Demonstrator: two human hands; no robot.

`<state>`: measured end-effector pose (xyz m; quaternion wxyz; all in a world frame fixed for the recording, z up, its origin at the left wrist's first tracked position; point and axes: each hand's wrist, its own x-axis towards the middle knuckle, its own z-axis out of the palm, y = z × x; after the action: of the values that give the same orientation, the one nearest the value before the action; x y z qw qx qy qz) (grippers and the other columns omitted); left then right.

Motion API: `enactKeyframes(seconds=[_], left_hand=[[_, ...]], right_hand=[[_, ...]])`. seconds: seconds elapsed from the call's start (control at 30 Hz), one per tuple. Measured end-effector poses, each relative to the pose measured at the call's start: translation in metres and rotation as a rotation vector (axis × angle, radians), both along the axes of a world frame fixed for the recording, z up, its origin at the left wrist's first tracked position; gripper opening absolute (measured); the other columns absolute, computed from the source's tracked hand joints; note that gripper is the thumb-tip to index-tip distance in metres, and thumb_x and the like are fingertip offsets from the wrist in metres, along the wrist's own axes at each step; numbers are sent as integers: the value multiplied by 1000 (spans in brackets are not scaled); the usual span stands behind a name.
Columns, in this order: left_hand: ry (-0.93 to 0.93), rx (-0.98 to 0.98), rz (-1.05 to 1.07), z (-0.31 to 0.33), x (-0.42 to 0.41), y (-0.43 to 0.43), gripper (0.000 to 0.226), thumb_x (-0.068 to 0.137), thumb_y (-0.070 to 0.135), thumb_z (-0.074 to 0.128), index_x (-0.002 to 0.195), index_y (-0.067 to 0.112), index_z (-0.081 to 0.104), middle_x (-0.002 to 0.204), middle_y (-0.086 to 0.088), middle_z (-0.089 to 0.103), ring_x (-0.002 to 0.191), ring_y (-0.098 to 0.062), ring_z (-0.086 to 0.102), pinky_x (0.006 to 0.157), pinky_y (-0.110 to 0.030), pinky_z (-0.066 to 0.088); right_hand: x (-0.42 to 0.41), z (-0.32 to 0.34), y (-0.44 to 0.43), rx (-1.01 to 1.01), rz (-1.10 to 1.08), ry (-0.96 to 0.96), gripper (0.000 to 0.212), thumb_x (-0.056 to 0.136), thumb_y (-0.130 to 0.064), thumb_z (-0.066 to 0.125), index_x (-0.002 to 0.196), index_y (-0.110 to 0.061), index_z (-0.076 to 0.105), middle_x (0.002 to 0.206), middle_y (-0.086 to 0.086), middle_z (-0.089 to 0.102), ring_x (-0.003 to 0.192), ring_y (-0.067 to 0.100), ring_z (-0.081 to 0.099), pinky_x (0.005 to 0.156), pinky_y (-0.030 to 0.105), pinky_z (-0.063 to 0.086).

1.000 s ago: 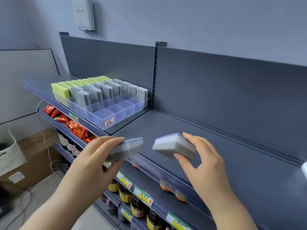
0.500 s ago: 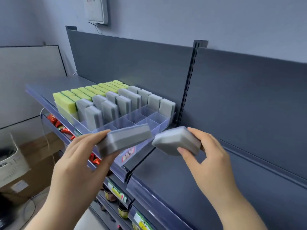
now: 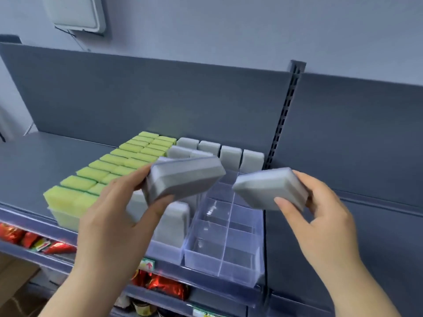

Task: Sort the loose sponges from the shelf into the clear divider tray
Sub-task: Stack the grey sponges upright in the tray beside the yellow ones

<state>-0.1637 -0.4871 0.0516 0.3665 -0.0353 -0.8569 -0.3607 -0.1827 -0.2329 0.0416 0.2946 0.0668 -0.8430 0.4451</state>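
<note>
My left hand [image 3: 114, 216] grips a grey sponge [image 3: 183, 177] and holds it above the middle columns of the clear divider tray [image 3: 219, 271]. In my right hand [image 3: 320, 216] is a second grey sponge [image 3: 267, 188], hovering over the tray's right columns. The tray sits on the grey shelf. Several yellow-green sponges [image 3: 77, 181] stand upright in its left columns and several grey sponges [image 3: 231, 156] stand in the middle and back. The front right compartments [image 3: 229, 225] hold nothing.
The shelf's back panel and a slotted upright [image 3: 283, 115] rise behind the tray. To the right lies bare shelf surface [image 3: 377, 236]. Red packets [image 3: 55, 248] and jars sit on the shelves below. A white box [image 3: 75, 12] hangs on the wall.
Both hands have carried their sponges left from the bare shelf to above the tray, and the view has closed in on the tray.
</note>
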Motion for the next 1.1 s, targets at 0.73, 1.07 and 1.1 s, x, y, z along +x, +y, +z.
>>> enactKeyframes(seconds=[0.73, 1.07, 1.1], left_hand=[[24, -329, -297, 58, -116, -6, 45, 75, 24, 74, 118, 18, 62, 100, 13, 60, 92, -1, 52, 79, 3, 30], [-83, -669, -473, 66, -185, 32, 47, 80, 27, 70, 125, 19, 58, 108, 6, 55, 96, -15, 54, 84, -23, 39], [-118, -691, -491, 65, -191, 35, 47, 81, 29, 69, 126, 20, 56, 108, 5, 55, 97, -14, 53, 85, -21, 38]], right_hand=[[-54, 11, 5, -134, -153, -27, 44, 78, -22, 68, 114, -41, 51, 115, -18, 58, 105, 2, 57, 88, 21, 43], [-108, 21, 28, 128, -67, -67, 45, 80, -20, 68, 123, -26, 55, 109, -23, 52, 99, -11, 46, 84, 4, 38], [-110, 20, 29, 136, -66, -84, 45, 81, -21, 68, 123, -26, 54, 112, -19, 53, 100, -8, 46, 85, 7, 39]])
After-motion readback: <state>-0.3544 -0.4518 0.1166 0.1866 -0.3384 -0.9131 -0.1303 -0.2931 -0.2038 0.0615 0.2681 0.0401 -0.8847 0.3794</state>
